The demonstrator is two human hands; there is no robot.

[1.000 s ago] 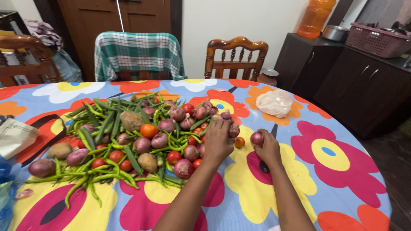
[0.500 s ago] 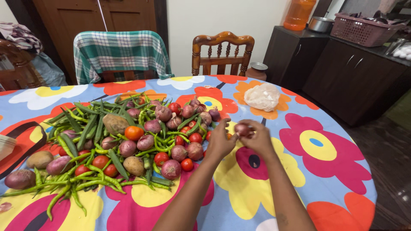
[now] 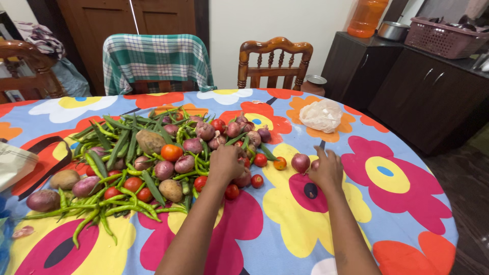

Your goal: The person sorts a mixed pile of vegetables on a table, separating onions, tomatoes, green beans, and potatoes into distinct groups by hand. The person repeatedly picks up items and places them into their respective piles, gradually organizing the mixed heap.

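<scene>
Where right hand (image 3: 326,172) rests — red onion (image 3: 300,162) just beside fingers.

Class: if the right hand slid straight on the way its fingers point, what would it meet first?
Probably the crumpled plastic bag: the right hand points up-table toward it, with only bare tablecloth between; depth is uncertain.

Red onion (image 3: 300,162): small, round, purple-red, shiny skin. Sits alone on flowered counter (image 3: 326,224), on yellow petal, just right of small orange tomato (image 3: 279,163). Second onion (image 3: 315,165) just beside it, mostly hidden by right hand (image 3: 326,172), touching fingers. Left hand (image 3: 225,162) lies palm down on edge of vegetable pile (image 3: 153,163), over onions and red tomatoes. Pile: purple onions, red tomatoes, brown potatoes, long green chillies and beans, all mixed.
</scene>
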